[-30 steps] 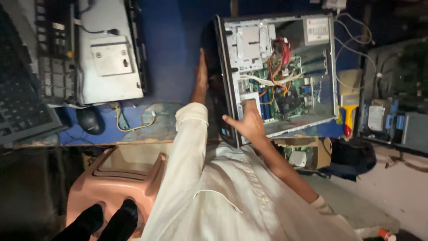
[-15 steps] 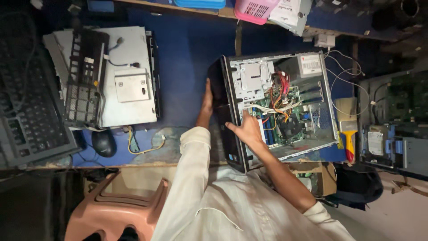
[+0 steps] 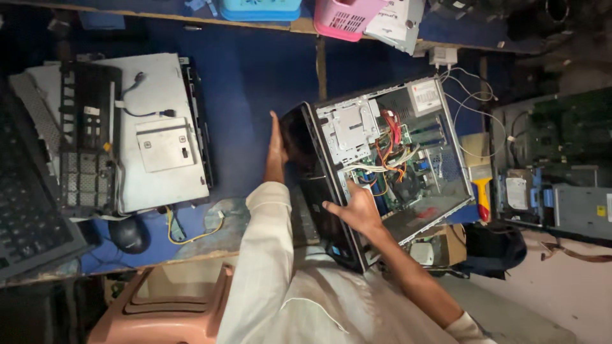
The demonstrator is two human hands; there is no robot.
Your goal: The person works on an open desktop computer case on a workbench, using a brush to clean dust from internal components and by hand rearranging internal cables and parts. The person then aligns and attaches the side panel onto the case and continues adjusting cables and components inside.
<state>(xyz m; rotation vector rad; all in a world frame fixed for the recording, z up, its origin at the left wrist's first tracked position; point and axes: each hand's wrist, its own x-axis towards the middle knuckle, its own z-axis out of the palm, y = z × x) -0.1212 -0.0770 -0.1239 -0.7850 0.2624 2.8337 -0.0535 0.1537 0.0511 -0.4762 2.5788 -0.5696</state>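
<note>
Open desktop computer case [image 3: 389,165] lies on its side on the blue table [image 3: 255,83], side panel off, internals facing up. Black front bezel [image 3: 319,185] faces the person.

Left hand [image 3: 276,143]: flat, fingers straight and together, palm pressed against the upper end of the bezel. Not wrapped around anything.

Right hand [image 3: 357,210]: fingers spread, laid over the case's near edge where bezel meets chassis, fingertips reaching into the open bay. Looks like a brace, not a closed grip. Case sits between the two hands.

Inside the case: silver drive cage [image 3: 350,127], bundle of red, orange and yellow wires [image 3: 392,150], green board underneath.

Containers on the shelf edge above: pink plastic basket [image 3: 347,16] and teal tub [image 3: 261,7]; contents can't be made out.

Table, left side: second grey case panel [image 3: 159,140] with a black perforated frame [image 3: 86,146] on it, black mouse [image 3: 129,234], yellow cable [image 3: 191,232], keyboard [image 3: 29,210] at far left. A pink plastic stool [image 3: 172,306] stands below the table edge. More hardware stacked at right [image 3: 561,165]. Dim room.
</note>
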